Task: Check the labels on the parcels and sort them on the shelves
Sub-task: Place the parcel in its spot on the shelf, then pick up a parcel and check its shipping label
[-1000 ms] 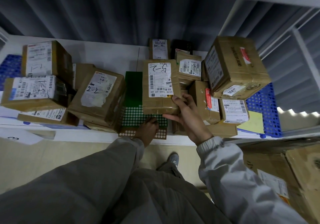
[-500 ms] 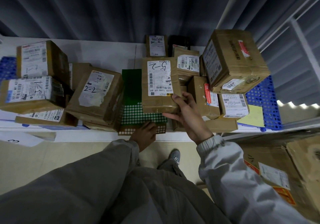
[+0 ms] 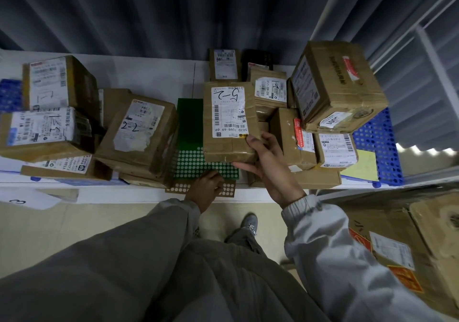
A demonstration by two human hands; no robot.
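A brown parcel marked "5-2" (image 3: 229, 120) lies on a green dotted box (image 3: 196, 162) in the middle of the white shelf (image 3: 149, 75). My right hand (image 3: 268, 162) grips its near right corner, thumb under the front edge and fingers on its right side. My left hand (image 3: 207, 187) rests with curled fingers on the front edge of the green dotted box. A parcel marked "2-2" (image 3: 139, 130) sits to the left. Labelled parcels (image 3: 44, 132) are stacked at far left.
A big brown carton (image 3: 335, 85) leans on smaller parcels (image 3: 335, 151) at the right, over a blue perforated crate (image 3: 377, 147) and a yellow sheet (image 3: 362, 165). Large cartons (image 3: 409, 247) stand on the floor at lower right. A dark curtain hangs behind the shelf.
The view has shifted slightly. Both hands stay where they were, the right on the "5-2" parcel and the left at the green box's front edge.
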